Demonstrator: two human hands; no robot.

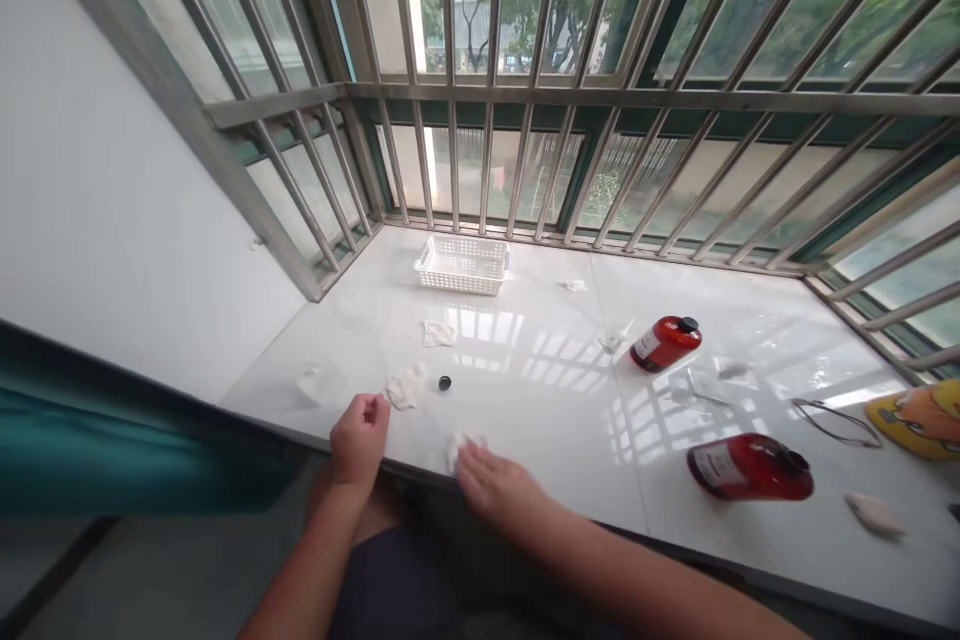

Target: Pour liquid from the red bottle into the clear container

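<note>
Fingers of the right hand (496, 482) are laid flat and spread over a crumpled white tissue (460, 444) at the near edge of the white sill (540, 390); only a small rumpled corner of it is seen past the fingertips. The left hand (360, 437) is curled into a loose fist just beside a second white wad (406, 385), and whether anything is pinched in it cannot be told. A small black cap (445, 382) is seen just right of that wad. Further out, two red bottles (665, 342) (748, 468) are lying on their sides toward the right edge, and a white basket (463, 264) is set against the far edge by the bars.
</note>
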